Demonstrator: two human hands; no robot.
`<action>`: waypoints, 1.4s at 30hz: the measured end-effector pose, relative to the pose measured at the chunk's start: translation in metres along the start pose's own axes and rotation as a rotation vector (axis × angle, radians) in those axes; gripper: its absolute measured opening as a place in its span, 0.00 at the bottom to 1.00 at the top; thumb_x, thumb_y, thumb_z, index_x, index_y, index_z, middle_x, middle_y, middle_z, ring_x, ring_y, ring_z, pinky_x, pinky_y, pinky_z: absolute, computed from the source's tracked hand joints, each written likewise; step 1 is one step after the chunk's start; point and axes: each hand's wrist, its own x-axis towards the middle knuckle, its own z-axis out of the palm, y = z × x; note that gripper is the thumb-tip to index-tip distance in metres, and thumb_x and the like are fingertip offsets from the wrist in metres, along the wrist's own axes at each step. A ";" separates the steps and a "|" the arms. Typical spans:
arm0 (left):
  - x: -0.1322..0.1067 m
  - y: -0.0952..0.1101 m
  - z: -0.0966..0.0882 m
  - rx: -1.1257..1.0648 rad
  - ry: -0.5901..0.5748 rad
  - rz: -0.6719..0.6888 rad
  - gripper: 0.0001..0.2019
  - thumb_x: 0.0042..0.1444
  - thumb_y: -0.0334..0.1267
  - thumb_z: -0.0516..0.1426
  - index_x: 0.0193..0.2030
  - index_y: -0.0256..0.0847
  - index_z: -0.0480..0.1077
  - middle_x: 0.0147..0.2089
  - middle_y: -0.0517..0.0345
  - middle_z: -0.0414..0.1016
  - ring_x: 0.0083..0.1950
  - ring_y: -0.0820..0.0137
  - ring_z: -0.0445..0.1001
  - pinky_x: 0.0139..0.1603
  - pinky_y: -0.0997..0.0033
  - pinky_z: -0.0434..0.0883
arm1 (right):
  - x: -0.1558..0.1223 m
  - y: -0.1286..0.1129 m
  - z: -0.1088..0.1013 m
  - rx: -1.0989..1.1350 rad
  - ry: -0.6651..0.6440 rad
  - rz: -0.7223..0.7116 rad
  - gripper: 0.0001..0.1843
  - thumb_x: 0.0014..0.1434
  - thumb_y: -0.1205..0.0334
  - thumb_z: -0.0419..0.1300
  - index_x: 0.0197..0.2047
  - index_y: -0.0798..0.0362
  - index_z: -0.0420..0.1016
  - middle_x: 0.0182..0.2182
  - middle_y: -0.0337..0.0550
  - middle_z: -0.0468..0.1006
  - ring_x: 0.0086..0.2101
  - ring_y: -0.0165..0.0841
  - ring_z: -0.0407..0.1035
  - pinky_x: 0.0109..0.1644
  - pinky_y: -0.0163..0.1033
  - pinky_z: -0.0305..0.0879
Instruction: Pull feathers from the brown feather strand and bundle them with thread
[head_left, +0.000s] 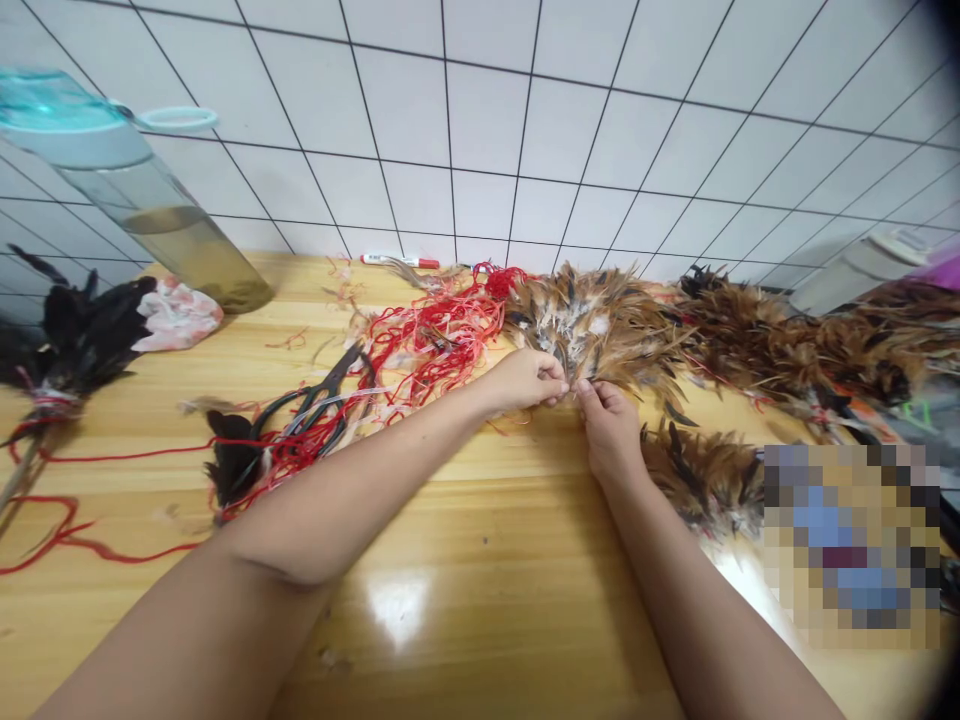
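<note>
My left hand (529, 380) is closed in a pinch at the near edge of a pile of brown feathers (600, 320). Close beside it, my right hand (611, 420) pinches with thumb and forefinger. The two sets of fingertips almost meet; whatever is between them is too small to make out. White downy quill ends of the pile point toward my fingers. Another bundle of brown feathers (705, 475) lies by my right wrist. Tangled red string (442, 330) is spread out beyond my left forearm.
Black-handled scissors (315, 400) lie among red string, near a small black feather bunch (234, 455). Black feathers tied to a stick (52, 400), crumpled tissue (180, 313) and a water bottle (165, 200) stand left. A red marker (399, 262) lies by the tiled wall. More brown feathers (817, 345) lie right.
</note>
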 end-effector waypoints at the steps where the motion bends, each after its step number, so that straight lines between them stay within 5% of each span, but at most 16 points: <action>1: 0.000 -0.001 0.001 0.012 -0.004 0.005 0.05 0.50 0.35 0.57 0.28 0.35 0.67 0.23 0.61 0.70 0.22 0.81 0.64 0.23 0.82 0.59 | 0.000 0.000 0.000 -0.010 0.005 -0.009 0.16 0.47 0.48 0.61 0.24 0.52 0.67 0.17 0.31 0.60 0.21 0.26 0.51 0.27 0.34 0.52; 14: 0.000 0.002 -0.004 -0.390 0.026 -0.023 0.07 0.50 0.32 0.60 0.28 0.34 0.64 0.22 0.62 0.67 0.23 0.82 0.64 0.25 0.81 0.58 | 0.001 0.000 -0.001 -0.064 -0.026 0.050 0.18 0.45 0.46 0.63 0.22 0.52 0.67 0.16 0.33 0.62 0.22 0.27 0.55 0.29 0.35 0.54; 25: 0.002 -0.002 -0.003 -0.296 0.038 0.071 0.09 0.45 0.35 0.63 0.29 0.33 0.68 0.24 0.63 0.67 0.26 0.80 0.63 0.29 0.79 0.58 | 0.003 -0.003 0.000 0.093 -0.099 0.088 0.17 0.38 0.49 0.68 0.25 0.53 0.72 0.19 0.35 0.68 0.25 0.29 0.60 0.29 0.35 0.57; 33: 0.000 0.001 -0.001 -0.242 0.119 0.046 0.09 0.47 0.38 0.60 0.25 0.35 0.65 0.21 0.65 0.63 0.23 0.80 0.58 0.24 0.78 0.52 | 0.002 -0.005 -0.001 0.088 -0.123 0.115 0.20 0.39 0.46 0.68 0.19 0.52 0.66 0.13 0.31 0.58 0.23 0.27 0.57 0.29 0.35 0.56; 42: 0.002 0.002 -0.011 -0.135 0.213 0.041 0.11 0.45 0.38 0.57 0.21 0.38 0.59 0.20 0.66 0.59 0.23 0.79 0.57 0.25 0.77 0.53 | 0.002 -0.004 -0.002 0.026 -0.122 0.094 0.19 0.41 0.46 0.65 0.19 0.52 0.66 0.14 0.32 0.59 0.23 0.28 0.57 0.29 0.36 0.55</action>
